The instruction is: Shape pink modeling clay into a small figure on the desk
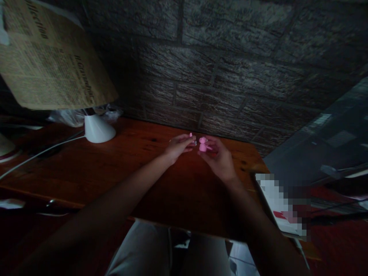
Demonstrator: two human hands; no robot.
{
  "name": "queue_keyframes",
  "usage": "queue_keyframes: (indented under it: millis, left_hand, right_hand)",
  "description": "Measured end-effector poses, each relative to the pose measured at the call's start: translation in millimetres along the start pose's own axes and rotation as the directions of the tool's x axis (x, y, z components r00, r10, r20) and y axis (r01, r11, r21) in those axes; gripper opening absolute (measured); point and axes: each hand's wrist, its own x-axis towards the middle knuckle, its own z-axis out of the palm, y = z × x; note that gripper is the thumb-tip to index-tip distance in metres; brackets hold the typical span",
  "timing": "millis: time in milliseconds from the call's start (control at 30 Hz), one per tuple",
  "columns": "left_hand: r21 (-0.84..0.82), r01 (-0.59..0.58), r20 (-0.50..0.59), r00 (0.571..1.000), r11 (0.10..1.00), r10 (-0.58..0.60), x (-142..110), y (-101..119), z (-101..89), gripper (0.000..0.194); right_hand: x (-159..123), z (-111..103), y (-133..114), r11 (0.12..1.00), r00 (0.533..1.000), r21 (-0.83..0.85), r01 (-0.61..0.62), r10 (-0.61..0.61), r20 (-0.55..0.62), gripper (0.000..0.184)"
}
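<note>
My right hand (220,160) is closed around a small pink figurine (202,145), pinching it upright between thumb and fingers above the table. It has a rounded top and a wider lower part, but its details are too small to make out. Close by on the left, my left hand (180,147) grips a small pink and whitish piece (194,143). Most of that piece is hidden by the fingers, with a pink tip showing above them. A narrow gap separates the two held things.
Both hands are over a brown wooden table (138,153) against a dark brick wall (230,76). A lamp with a newsprint shade (57,65) and white base (99,129) stands left, its cable (43,153) trailing. At right lies a white, partly blurred-out object (276,199).
</note>
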Motion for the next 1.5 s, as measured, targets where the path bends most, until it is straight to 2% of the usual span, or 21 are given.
queue_keyframes:
  millis: [100, 167, 400, 633, 767, 1000, 1233, 1400, 1500]
  left_hand:
    - [-0.05, 0.046, 0.162, 0.986, 0.998, -0.038, -1.9, -2.1, 0.6, 0.007]
    - [-0.062, 0.059, 0.201, 0.979, 0.996, -0.045, -2.6, -4.0, 0.6, 0.012]
    - [-0.025, 0.016, 0.213, 0.977, 1.0, -0.01, 1.9, -14.8, -2.3, 0.018]
    - [-0.048, -0.002, 0.209, 0.978, 0.999, 0.012, 1.4, -14.6, -1.6, 0.021]
    - [-0.079, 0.011, 0.183, 0.983, 0.997, 0.004, -1.7, -10.4, 0.4, 0.014]
    - [-0.067, -0.015, 0.045, 0.999, 0.998, 0.018, -2.1, -2.1, 1.5, 0.008]
    - [-0.176, -0.022, 0.043, 0.999, 0.984, 0.03, -2.3, 3.5, -0.5, 0.012]
    - [-0.23, -0.015, 0.075, 0.997, 0.973, 0.033, 1.3, 2.3, -3.1, 0.015]
    - [-0.228, -0.016, 0.107, 0.993, 0.974, 0.042, 2.4, 2.1, -3.1, 0.018]
  right_hand:
    - [-0.9, 1.1, -4.1, 0.997, 0.998, -0.076, 0.034, -0.038, -0.054, 0.055]
    - [-1.5, 1.0, -6.0, 0.992, 0.997, -0.123, 0.038, -0.047, -0.066, 0.059]
    - [-1.6, -2.1, -17.3, 0.987, 0.999, -0.163, -0.005, -0.002, -0.045, 0.066]
    - [-1.8, 1.9, -9.4, 0.998, 0.995, -0.03, -0.055, 0.052, -0.08, 0.068]
    - [-1.3, 2.9, -3.9, 0.993, 0.992, 0.067, -0.095, 0.099, -0.072, 0.065]
    - [2.0, 2.6, 0.2, 0.978, 0.981, 0.117, -0.173, 0.182, -0.069, 0.06]
    - [2.2, 5.4, 11.5, 0.952, 0.97, 0.194, -0.238, 0.242, 0.004, 0.057]
    - [-2.0, 8.1, 19.9, 0.936, 0.943, 0.111, -0.334, 0.331, 0.038, 0.061]
    - [-4.6, 6.5, 19.1, 0.928, 0.922, 0.02, -0.373, 0.368, 0.122, 0.064]
